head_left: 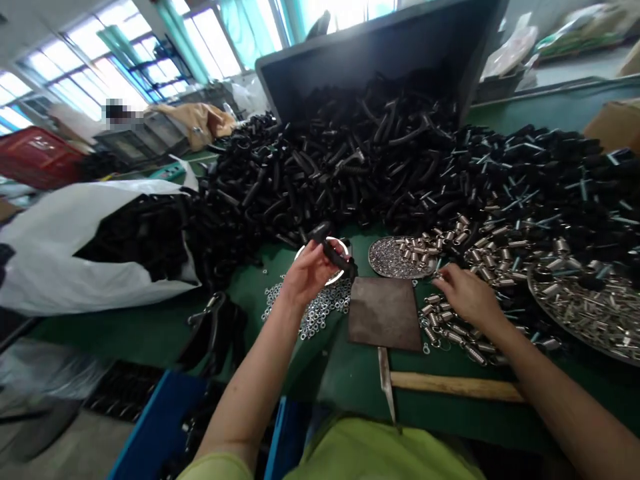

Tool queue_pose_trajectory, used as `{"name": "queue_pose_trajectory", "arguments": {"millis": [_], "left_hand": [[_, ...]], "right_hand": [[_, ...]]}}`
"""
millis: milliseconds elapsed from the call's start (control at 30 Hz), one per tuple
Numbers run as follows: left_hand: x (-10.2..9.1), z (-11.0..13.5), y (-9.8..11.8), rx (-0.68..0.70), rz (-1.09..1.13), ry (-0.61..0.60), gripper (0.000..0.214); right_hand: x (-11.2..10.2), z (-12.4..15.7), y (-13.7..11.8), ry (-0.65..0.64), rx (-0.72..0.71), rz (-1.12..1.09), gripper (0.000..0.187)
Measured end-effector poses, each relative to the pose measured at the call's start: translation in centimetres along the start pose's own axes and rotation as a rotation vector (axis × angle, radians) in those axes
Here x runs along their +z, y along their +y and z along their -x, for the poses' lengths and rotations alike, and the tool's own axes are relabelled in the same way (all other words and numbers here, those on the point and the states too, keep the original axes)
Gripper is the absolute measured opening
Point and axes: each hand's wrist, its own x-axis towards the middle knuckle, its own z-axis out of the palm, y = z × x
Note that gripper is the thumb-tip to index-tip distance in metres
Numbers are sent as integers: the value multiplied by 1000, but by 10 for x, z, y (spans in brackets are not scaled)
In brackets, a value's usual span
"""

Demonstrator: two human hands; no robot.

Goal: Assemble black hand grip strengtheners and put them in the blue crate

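Observation:
My left hand [306, 275] is closed around a black curved plastic handle [334, 257], held above a white round dish [345, 248]. Loose hex nuts [315, 313] lie scattered below that hand. My right hand [467, 293] has its thumb and fingertips pinched together over coil springs [445, 327]; what they hold, if anything, is too small to make out. Between my hands lies a flat dark metal block [385, 313]. Just beyond it, an oval tray [380, 270] holds tiny metal parts, with springs on its right side.
A hammer [450, 385] lies near the front edge. Black handles [310, 180] heap up before a tipped grey bin [400, 47]. At left are a white sack [100, 287] and blue crate [155, 427]; at right, a tray of metal parts [590, 307] and bolts [525, 193].

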Motion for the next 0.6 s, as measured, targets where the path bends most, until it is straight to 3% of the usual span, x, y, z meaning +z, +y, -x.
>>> {"name": "queue_pose_trajectory", "arguments": {"millis": [133, 267, 400, 500, 600], "left_hand": [[-40, 67, -15, -27, -239, 210, 37], [-57, 107, -49, -129, -922, 235, 24], [-52, 120, -73, -90, -1494, 256, 14], [-46, 121, -78, -98, -1665, 253, 13], [-43, 122, -75, -112, -1722, 192, 20]], "right_hand": [[-10, 27, -2, 105, 119, -320, 32], [-18, 54, -20, 56, 168, -527, 33], [-15, 70, -47, 47, 210, -755, 29], [-10, 75, -65, -10, 197, -969, 22], [-2, 77, -79, -194, 200, -1195, 23]]}}
